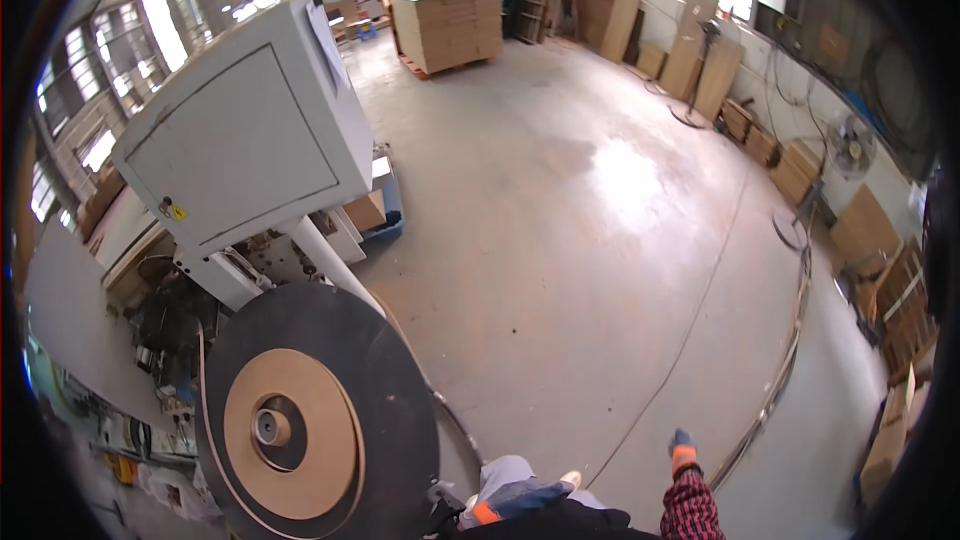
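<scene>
My left hand (535,500), in a blue-grey glove with an orange cuff, is held low in front of my body, over a light trouser leg. Its fingers do not show clearly, and I see nothing in it. Off to the right, my right hand (683,443) hangs over the floor below a red and black plaid sleeve (690,508). It wears a similar glove and is too small to read its fingers. To the left of my left hand stands a large black disc (390,380) carrying a roll of tan strip (245,440) on a metal hub (268,427).
A grey machine cabinet (240,140) rises behind the disc, with a blue bin (390,215) beside it. A board stack (445,25) sits on a pallet farther off. Cables (770,400) run along the floor at right, near a standing fan (850,145) and leaning boards (720,80).
</scene>
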Demonstrator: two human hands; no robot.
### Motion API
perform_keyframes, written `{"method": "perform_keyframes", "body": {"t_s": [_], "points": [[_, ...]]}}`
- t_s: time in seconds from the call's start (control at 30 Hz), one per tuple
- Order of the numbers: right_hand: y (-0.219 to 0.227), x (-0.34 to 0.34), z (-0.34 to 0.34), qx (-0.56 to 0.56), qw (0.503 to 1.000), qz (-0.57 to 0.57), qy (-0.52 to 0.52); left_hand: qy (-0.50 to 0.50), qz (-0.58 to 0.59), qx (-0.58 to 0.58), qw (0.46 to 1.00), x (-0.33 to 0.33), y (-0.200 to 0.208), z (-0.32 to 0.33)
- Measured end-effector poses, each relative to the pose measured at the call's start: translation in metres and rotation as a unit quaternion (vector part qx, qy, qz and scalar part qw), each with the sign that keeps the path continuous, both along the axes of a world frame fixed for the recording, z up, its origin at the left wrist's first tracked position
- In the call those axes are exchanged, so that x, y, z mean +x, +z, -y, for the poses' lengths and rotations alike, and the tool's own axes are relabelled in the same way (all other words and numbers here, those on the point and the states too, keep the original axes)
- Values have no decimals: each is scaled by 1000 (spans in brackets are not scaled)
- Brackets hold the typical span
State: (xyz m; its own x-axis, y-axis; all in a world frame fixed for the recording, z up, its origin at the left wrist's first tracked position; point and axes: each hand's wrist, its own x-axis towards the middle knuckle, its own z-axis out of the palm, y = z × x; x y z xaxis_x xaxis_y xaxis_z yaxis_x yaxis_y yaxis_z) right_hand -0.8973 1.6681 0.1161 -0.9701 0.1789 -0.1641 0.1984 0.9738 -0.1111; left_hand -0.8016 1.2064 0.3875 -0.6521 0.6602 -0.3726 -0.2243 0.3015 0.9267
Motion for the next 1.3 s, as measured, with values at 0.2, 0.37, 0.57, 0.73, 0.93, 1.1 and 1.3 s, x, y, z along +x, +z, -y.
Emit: {"method": "perform_keyframes", "body": {"t_s": [0.2, 0.37, 0.57, 0.73, 0.93, 1.1, 1.3], "points": [[92, -328, 108, -155, 918, -328, 159, 200, -171, 5, 965, -128, 1, -30], [58, -398, 152, -61, 915, -245, 315, 275, 77, 84, 955, -280, -12, -8], [4, -425, 163, -93, 936, 193, 279, 299, -114, -97, 942, -462, 19, 33], [8, -547, 308, -214, 910, 229, 271, 257, -343, -137, 893, -598, 36, 62], [-28, -742, 336, -159, 899, 235, 334, 347, -246, -106, 899, -727, 6, 122], [-7, -1029, 337, 104, 910, 203, 347, 629, -12, 234, 741, -815, 22, 208], [117, -1243, 737, -78, 796, -137, 585, 752, -50, 266, 601, -856, 62, 351]]}}
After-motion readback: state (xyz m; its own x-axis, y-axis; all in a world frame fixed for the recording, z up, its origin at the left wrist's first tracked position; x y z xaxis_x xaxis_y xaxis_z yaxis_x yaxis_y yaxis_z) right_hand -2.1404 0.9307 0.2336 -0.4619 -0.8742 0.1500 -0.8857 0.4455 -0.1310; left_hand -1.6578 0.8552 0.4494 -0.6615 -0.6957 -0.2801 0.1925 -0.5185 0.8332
